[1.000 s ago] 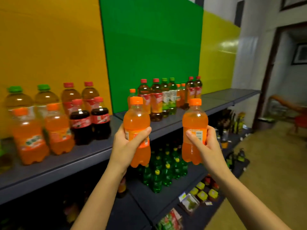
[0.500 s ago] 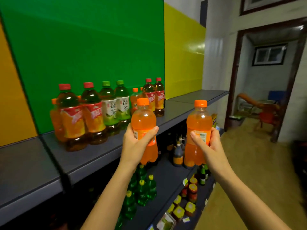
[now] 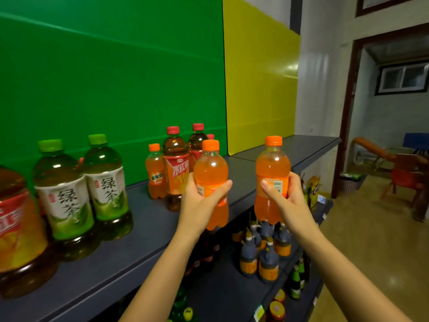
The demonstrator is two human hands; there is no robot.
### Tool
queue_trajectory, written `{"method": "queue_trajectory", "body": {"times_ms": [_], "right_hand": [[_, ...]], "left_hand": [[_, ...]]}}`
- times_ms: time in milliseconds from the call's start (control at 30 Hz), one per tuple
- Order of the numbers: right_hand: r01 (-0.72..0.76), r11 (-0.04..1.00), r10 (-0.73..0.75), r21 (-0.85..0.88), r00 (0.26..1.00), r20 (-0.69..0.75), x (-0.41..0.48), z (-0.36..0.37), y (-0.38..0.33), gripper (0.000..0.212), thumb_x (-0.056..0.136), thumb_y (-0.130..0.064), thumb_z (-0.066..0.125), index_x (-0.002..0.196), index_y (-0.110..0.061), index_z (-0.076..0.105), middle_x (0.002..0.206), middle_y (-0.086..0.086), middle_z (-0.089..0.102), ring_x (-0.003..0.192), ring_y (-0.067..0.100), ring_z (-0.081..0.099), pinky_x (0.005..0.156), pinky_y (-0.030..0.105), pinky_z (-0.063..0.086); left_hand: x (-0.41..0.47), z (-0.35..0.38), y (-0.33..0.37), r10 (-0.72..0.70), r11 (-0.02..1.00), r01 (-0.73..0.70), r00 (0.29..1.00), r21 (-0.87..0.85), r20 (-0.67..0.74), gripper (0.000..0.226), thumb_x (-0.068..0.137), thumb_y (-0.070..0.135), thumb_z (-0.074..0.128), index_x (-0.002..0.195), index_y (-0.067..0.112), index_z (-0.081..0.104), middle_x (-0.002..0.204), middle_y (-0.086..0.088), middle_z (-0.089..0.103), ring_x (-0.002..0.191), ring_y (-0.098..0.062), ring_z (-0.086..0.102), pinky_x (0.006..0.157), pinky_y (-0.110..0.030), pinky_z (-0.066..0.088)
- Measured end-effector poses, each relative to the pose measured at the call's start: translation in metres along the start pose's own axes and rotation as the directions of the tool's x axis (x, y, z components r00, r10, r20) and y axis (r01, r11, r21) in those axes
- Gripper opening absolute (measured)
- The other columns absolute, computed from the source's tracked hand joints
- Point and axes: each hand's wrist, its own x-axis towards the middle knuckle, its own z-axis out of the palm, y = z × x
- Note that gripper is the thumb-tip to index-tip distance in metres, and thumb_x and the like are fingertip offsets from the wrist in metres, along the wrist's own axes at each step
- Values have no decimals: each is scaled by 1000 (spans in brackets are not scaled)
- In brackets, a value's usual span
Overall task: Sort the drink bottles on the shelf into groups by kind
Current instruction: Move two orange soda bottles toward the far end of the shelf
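My left hand (image 3: 199,203) grips an orange soda bottle (image 3: 210,168) upright over the front edge of the grey top shelf (image 3: 148,231). My right hand (image 3: 286,197) grips a second orange soda bottle (image 3: 272,166) in the air, off the shelf edge to the right. On the shelf stand two green-capped green tea bottles (image 3: 67,194), a small orange soda bottle (image 3: 155,173), red-capped iced tea bottles (image 3: 175,168) just behind my left hand's bottle, and a large red-labelled iced tea bottle (image 3: 16,233) at the far left.
The shelf runs on bare to the right in front of a yellow panel (image 3: 260,89). Lower shelves hold dark bottles with orange labels (image 3: 260,259), small green bottles and jars. A doorway, a basket (image 3: 350,182) and a red chair (image 3: 406,177) lie to the right.
The view has swung right and closer along the shelf; the cola and orange group at left is out of sight. Both hands still hold their orange bottles, now nearer the iced tea bottles.
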Motion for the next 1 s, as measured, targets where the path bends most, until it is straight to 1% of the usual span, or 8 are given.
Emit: {"method": "queue_trajectory", "body": {"times_ms": [100, 233, 333, 500, 700, 833, 900, 1000], "right_hand": [[-3, 1000, 2, 25, 999, 36, 39, -6, 27, 49, 83, -26, 61, 125, -14, 37, 95, -8, 57, 75, -10, 60, 66, 14, 49], [4, 998, -11, 69, 995, 102, 90, -13, 58, 41, 84, -22, 61, 117, -20, 37, 94, -7, 57, 74, -7, 60, 67, 13, 49], [0, 995, -20, 102, 980, 198, 131, -19, 79, 46, 83, -23, 62, 120, -20, 36, 96, -8, 58, 77, -4, 60, 71, 18, 49], [9, 995, -44, 100, 936, 350, 199, -29, 110, 51, 80, -23, 65, 121, -24, 35, 103, -8, 58, 91, 5, 59, 81, 23, 47], [-18, 993, -39, 120, 892, 451, 263, -30, 149, 54, 81, -17, 67, 124, -18, 34, 110, 0, 55, 90, 2, 56, 73, 9, 47], [-72, 986, -8, 147, 878, 479, 289, -17, 178, 55, 80, -14, 68, 122, -18, 33, 119, 9, 55, 98, 14, 58, 81, 22, 48], [-92, 984, 3, 150, 863, 506, 298, -10, 189, 55, 80, -12, 68, 121, -19, 32, 120, 11, 54, 98, 15, 57, 81, 22, 48], [-110, 983, 17, 148, 853, 522, 308, -1, 201, 59, 80, -11, 68, 126, -15, 31, 121, 11, 53, 102, 17, 56, 84, 26, 45]], "left_hand": [[26, 24, -17, 8, 1000, -8, 999, 18, -31, 41, 73, 23, 75, 106, 32, 51, 97, 8, 63, 87, -7, 62, 76, -22, 48], [57, 55, -40, 40, 997, -33, 994, 70, -103, 62, 62, 37, 77, 117, 24, 51, 104, 4, 64, 92, -8, 64, 82, -25, 51], [83, 79, -54, 65, 992, -46, 985, 116, -162, 56, 61, 38, 74, 111, 27, 51, 99, 7, 64, 85, -2, 63, 79, -21, 51], [131, 116, -79, 78, 981, -17, 949, 195, -306, 47, 70, 26, 79, 107, 21, 51, 93, 6, 63, 86, -10, 63, 81, -29, 50], [179, 146, -114, 60, 957, 63, 913, 284, -404, 57, 57, 41, 77, 103, 24, 47, 100, -1, 62, 93, -15, 61, 83, -32, 50], [200, 154, -137, 53, 953, 79, 907, 292, -417, 63, 62, 29, 83, 111, 14, 46, 99, 0, 62, 94, -15, 62, 83, -30, 50], [208, 156, -148, 38, 954, 97, 899, 282, -436, 69, 59, 32, 82, 114, 13, 46, 102, 0, 62, 95, -13, 62, 82, -26, 50], [216, 155, -160, 22, 950, 127, 884, 285, -466, 64, 65, 24, 83, 115, 13, 45, 103, 1, 61, 98, -15, 60, 82, -23, 49]]}}
